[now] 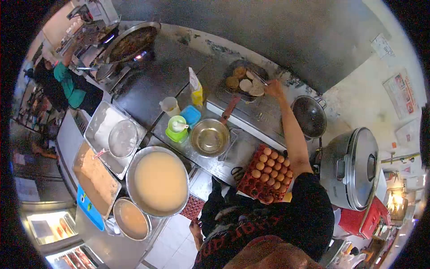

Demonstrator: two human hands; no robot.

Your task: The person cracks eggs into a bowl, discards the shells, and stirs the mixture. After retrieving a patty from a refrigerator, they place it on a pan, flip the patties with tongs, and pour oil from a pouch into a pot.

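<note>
Stretched out over the stove counter, my right hand (274, 88) is closed around metal tongs (259, 79). Their tips reach into a dark frying pan (230, 88) and touch or lie just above the pale round patties there. Several patties are in the pan, some browned (232, 82) and some pale (246, 85). The pan's brown handle (230, 106) points back toward me. My left hand (195, 228) hangs low beside my body, fingers loosely curled, with nothing visible in it.
A red tray of eggs (251, 183) sits below my right arm. Around it are a steel pot (210, 138), a dark wok (309, 117) and a large lidded cooker (345, 170). A batter bowl (184, 204) and flour trays (88, 127) stand left. Another person (71, 85) works at far left.
</note>
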